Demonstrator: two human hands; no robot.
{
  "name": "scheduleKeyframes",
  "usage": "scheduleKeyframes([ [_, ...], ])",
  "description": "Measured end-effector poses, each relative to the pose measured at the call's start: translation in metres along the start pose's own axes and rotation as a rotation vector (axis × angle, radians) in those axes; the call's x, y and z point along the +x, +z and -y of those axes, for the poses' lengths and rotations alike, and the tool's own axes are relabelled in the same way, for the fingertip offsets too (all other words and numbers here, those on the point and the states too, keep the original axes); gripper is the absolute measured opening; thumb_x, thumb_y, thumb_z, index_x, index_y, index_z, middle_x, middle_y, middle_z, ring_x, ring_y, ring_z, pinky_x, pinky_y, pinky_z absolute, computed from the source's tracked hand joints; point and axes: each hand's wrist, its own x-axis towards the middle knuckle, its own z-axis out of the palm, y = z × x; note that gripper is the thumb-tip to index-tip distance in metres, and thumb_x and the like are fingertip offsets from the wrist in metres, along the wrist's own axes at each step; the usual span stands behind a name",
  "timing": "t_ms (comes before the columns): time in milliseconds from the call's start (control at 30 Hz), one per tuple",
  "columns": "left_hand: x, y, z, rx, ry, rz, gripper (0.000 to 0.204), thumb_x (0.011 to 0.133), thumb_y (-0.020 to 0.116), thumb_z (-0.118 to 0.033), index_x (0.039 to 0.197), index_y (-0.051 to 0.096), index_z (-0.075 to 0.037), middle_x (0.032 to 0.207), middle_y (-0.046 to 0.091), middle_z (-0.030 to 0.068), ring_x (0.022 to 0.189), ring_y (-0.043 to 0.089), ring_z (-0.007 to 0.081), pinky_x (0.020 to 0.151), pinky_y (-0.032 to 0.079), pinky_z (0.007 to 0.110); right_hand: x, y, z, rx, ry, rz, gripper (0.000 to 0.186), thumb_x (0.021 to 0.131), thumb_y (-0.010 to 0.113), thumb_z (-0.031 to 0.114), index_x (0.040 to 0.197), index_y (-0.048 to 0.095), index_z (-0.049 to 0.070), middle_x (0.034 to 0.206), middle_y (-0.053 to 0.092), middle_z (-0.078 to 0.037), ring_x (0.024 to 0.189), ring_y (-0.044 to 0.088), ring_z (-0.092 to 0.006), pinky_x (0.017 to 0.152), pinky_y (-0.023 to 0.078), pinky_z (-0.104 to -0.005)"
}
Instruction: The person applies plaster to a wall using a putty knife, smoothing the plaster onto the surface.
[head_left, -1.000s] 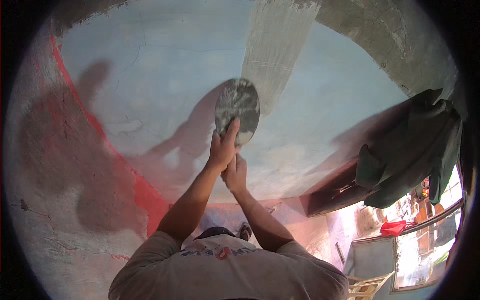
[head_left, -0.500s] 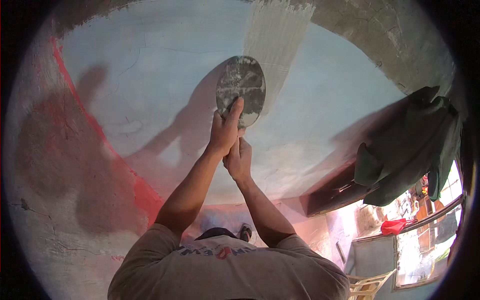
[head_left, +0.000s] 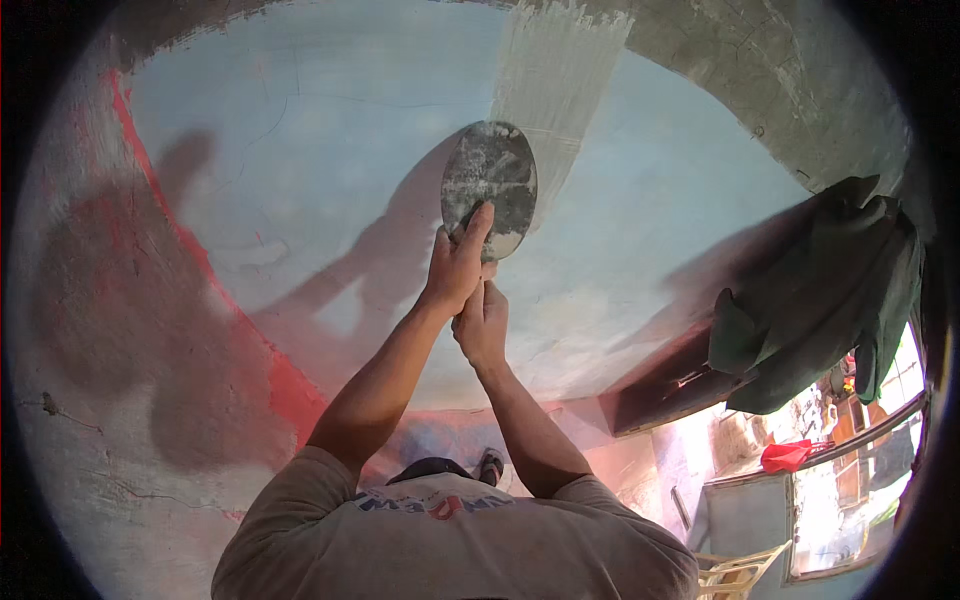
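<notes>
A dark oval tool, smeared with pale grey material, is held up against the pale blue wall, near the foot of a rough grey vertical band. My left hand grips the lower part of the oval, its thumb lying on the near face. Just below and slightly right, my right hand is closed on the tool's lower end or handle, which is mostly hidden behind the fingers. The oval's shadow falls to its left on the wall.
Red paint edges the cracked grey wall on the left. Dark green cloth hangs over the window opening at right, where a red item rests on the sill. Part of a cream plastic chair shows lower right. A sandalled foot is below.
Both hands and the oval tool have risen along the wall and shifted a little right since a second ago. In the last half second they moved slightly right and down.
</notes>
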Motion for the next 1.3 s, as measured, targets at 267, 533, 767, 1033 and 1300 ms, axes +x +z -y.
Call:
scheduleKeyframes([
  [267,-0.013,-0.012,0.021,-0.024,-0.005,0.103,0.040,0.098,0.070,-0.044,0.106,0.068,-0.005,0.085,0.059,-0.0027,0.069,0.051,0.0075,0.053,0.043,0.026,-0.021,-0.004,-0.010,-0.002,0.009,-0.011,0.049,0.111,0.043,0.037,0.082,0.055,-0.001,0.057,0.053,-0.005,0.049,0.051,-0.0124,0.048,0.040,-0.0315],
  [533,-0.001,-0.009,0.012,-0.128,0.022,0.095,0.036,0.098,0.070,-0.043,0.106,0.065,-0.009,0.085,0.058,-0.0036,0.062,0.049,0.0061,0.048,0.035,0.025,-0.015,-0.001,0.008,-0.125,-0.158,-0.029,0.052,0.111,0.043,0.037,0.079,0.055,-0.002,0.059,0.055,-0.009,0.051,0.052,-0.0167,0.050,0.041,-0.0364],
  [767,-0.001,0.006,-0.013,-0.083,0.075,0.129,0.033,0.098,0.071,-0.042,0.099,0.062,-0.009,0.078,0.054,-0.0047,0.058,0.045,0.0064,0.046,0.032,0.025,-0.001,-0.006,0.029,-0.089,-0.019,0.013,0.050,0.110,0.043,0.034,0.083,0.057,-0.006,0.061,0.057,-0.013,0.056,0.055,-0.0200,0.056,0.044,-0.0381],
  [1033,0.002,-0.012,0.020,-0.101,0.014,0.085,0.041,0.096,0.072,-0.044,0.111,0.065,-0.007,0.086,0.059,-0.0025,0.064,0.048,0.0073,0.049,0.037,0.026,-0.013,-0.004,0.006,-0.160,-0.335,-0.065,0.051,0.112,0.040,0.042,0.082,0.052,0.003,0.057,0.051,-0.002,0.045,0.043,-0.0088,0.043,0.036,-0.0276],
  [1300,0.021,-0.001,-0.017,-0.216,-0.088,0.259,0.040,0.095,0.075,-0.044,0.106,0.063,-0.007,0.082,0.057,-0.0022,0.063,0.051,0.0084,0.048,0.038,0.026,0.016,-0.003,0.035,-0.175,-0.170,-0.033,0.052,0.109,0.048,0.033,0.080,0.057,-0.009,0.063,0.058,-0.023,0.056,0.059,-0.0317,0.056,0.043,-0.0442],
])
